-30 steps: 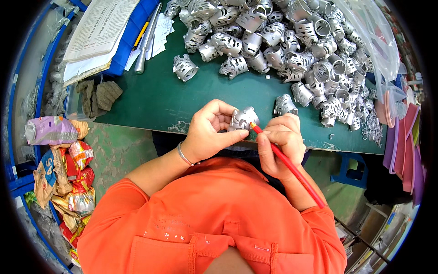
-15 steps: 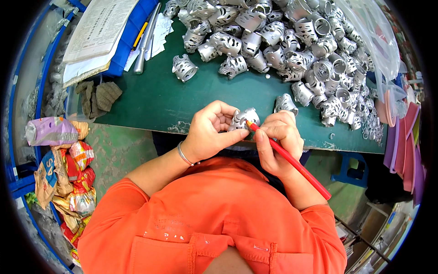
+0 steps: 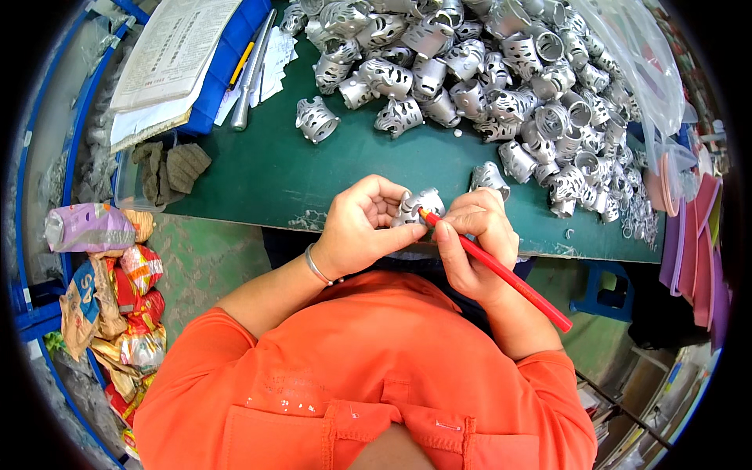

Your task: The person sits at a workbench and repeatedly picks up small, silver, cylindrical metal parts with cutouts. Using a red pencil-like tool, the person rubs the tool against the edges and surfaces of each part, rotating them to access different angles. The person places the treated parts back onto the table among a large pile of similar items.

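Just off the table's front edge, my left hand [image 3: 356,223] is closed around a silver metal ring [image 3: 428,199] with cut-out slots, thumb along its near side. In my right hand [image 3: 484,249] a long red-handled hand tool [image 3: 521,286] is gripped like a pen. Its brass-coloured end rests against the ring, at one of the cut-outs; the very tip is too small to make out. Another slotted ring [image 3: 490,178] stands on the table right behind my right hand.
A large heap of silver rings [image 3: 470,59] covers the far right of the green table [image 3: 258,168]. One ring [image 3: 316,120] lies apart. At left are a blue tray [image 3: 227,59] with papers, a metal rod [image 3: 249,86] and grey cloths [image 3: 186,164]. Plastic bags [image 3: 638,63] hang at right.
The handle end of the red tool has shifted slightly right and up. Both hands stay nearly in place, still holding the ring and the tool.
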The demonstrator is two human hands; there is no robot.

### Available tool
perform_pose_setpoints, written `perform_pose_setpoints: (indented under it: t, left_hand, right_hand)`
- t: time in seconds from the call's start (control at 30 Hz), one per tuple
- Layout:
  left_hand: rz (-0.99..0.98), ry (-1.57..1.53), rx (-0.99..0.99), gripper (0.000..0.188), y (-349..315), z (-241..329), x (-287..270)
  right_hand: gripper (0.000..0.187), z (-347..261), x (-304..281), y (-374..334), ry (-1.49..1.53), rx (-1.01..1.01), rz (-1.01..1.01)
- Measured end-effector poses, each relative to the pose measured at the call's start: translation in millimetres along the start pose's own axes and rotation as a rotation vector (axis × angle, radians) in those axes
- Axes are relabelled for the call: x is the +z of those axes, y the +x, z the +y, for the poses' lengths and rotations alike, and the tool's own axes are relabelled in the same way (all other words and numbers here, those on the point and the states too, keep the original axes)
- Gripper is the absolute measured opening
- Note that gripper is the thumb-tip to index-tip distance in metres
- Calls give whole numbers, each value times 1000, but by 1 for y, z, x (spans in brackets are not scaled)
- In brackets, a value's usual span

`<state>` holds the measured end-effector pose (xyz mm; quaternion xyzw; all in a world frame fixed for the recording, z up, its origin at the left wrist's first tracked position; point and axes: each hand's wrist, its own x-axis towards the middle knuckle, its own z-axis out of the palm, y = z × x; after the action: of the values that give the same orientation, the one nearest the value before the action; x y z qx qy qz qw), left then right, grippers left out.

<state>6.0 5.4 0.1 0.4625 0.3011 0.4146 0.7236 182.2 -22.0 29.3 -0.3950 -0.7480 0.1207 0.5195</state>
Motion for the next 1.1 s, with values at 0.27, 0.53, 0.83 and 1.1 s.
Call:
perform_pose_setpoints:
  t: [0.27, 0.53, 0.83, 1.1]
  left_hand:
    - [-45, 27, 67, 40, -2, -1, -3]
    - [-100, 224, 351, 51, 4, 10, 5]
    - [-39, 28, 113, 46, -2, 13, 9]
    - [-38, -108, 134, 48, -3, 17, 9]
  right_hand:
    - [16, 1, -13, 5, 239, 478, 88]
    - [33, 4, -7, -3, 575, 561, -73]
    - [37, 11, -6, -6, 1004, 523, 15]
    - [40, 13, -7, -9, 999, 436, -33]
